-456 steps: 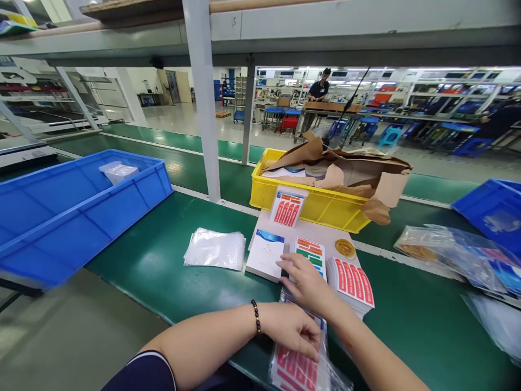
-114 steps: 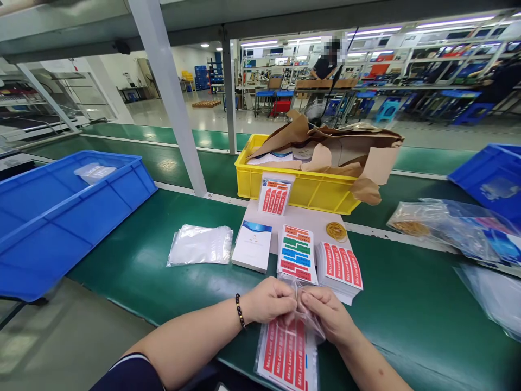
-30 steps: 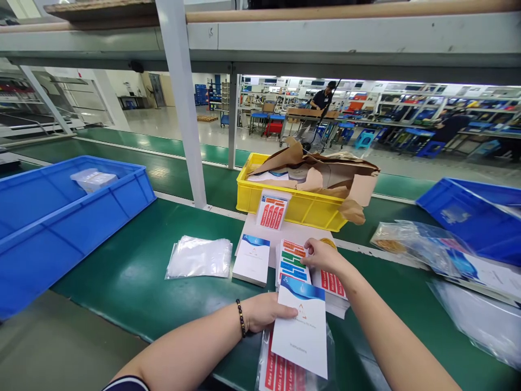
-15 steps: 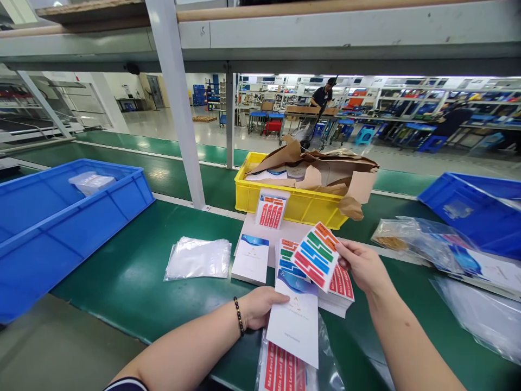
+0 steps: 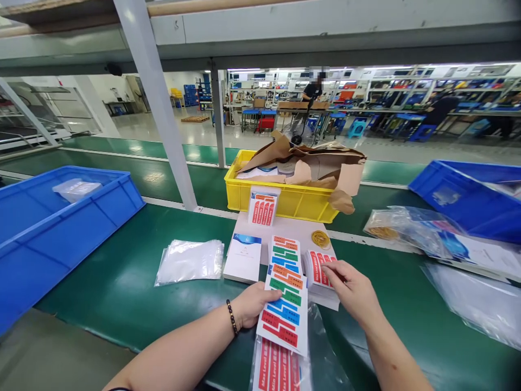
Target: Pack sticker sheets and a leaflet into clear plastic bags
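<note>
My left hand (image 5: 254, 305) grips a multicoloured sticker sheet (image 5: 285, 312) with its thumb on top; a sliver of the booklet under it shows at the edge. Below these lies a clear bag (image 5: 280, 369) with red "Max Level / Min Level" labels inside. My right hand (image 5: 352, 288) has its fingertips pinched at the edge of the top sheet on the stack of red label sheets (image 5: 319, 266). Whether that sheet is lifted is hard to see. Just beyond my left hand is the stack of multicoloured sticker sheets (image 5: 286, 251). A stack of white-and-blue booklets (image 5: 243, 260) stands to its left.
Flat clear bags (image 5: 190, 262) lie on the left. Rubber bands (image 5: 321, 239) sit on the board by a yellow crate (image 5: 285, 201) with brown paper. A packed sample (image 5: 264, 207) leans on it. Blue bins (image 5: 81, 217) flank the bench; more bags (image 5: 468, 298) lie right. A person works beyond.
My right hand has brought a multicoloured sticker sheet onto the booklet in my left hand, let it go, and moved to the red label stack. Earlier, both hands worked at the clear bag.
</note>
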{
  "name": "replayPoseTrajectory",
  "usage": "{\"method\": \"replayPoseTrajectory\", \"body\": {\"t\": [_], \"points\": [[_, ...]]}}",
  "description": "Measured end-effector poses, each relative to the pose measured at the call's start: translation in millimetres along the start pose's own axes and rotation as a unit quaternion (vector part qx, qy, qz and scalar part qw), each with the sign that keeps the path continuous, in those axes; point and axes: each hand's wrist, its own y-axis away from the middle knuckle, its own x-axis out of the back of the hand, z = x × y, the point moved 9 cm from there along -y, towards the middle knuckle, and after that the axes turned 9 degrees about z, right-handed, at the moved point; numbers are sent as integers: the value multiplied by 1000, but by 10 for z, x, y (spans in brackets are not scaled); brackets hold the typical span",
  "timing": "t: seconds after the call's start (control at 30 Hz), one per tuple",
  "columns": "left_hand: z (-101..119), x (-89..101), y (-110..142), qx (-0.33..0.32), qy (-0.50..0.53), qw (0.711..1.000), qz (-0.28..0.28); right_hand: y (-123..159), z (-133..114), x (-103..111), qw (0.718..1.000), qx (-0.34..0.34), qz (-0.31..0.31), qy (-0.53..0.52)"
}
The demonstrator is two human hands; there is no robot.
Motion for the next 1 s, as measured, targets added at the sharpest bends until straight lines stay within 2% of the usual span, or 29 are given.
{"method": "replayPoseTrajectory", "body": {"t": [0.1, 0.2, 0.63, 1.0], "points": [[21, 0, 5, 3, 7, 1000, 16, 7, 50, 11, 991, 88, -48, 86], [26, -4, 6, 6, 8, 1000, 16, 52, 84, -56, 977, 125, -105, 141], [-5, 41, -35, 2, 21, 1000, 4, 99, 104, -54, 959, 176, -152, 162], [6, 53, -25, 9, 22, 1000, 9, 71, 181, 9, 965, 159, -155, 143]]}}
